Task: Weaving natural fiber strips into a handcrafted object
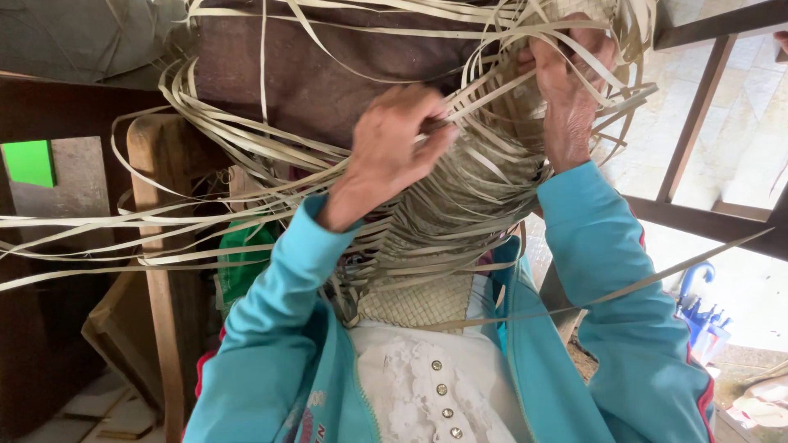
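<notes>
Two hands, the left hand (394, 148) and right hand (568, 90), one woven mat (427, 299), strips (246, 148) too many to count, four buttons (442, 389), one blue umbrella (698, 308).

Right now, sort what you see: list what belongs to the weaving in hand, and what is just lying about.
In the work:
- left hand, pinching a strip
- right hand, gripping strips higher up
- pale flat weaving strips, loose ends fanning out
- half-woven pale mat on the lap

Lying about:
- brown wooden chair
- blue folded umbrella
- green cloth
</notes>
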